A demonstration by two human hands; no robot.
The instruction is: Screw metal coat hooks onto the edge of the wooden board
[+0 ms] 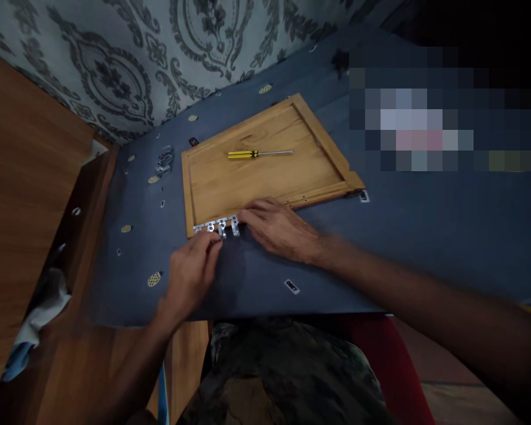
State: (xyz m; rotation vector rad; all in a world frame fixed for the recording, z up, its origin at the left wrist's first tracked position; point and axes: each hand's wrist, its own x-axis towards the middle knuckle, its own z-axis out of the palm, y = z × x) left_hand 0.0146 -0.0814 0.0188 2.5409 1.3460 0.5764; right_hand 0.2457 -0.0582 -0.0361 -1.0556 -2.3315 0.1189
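A wooden panel with a raised frame lies on the blue patterned cloth. Across it rests a yellow and black screwdriver. Several silver metal hinges stand in a row on the panel's near left edge. My left hand is at the left part of this row, its thumb and fingertips pressed together near a hinge. My right hand lies over the panel's near edge, its bent fingertips at the rightmost hinge. Whether either hand grips a hinge is too small to tell.
A clear bag with small parts lies left of the panel. A small dark object sits by its back corner. Patterned fabric rises behind the bed, and wooden furniture stands at the left. The upper right is pixelated.
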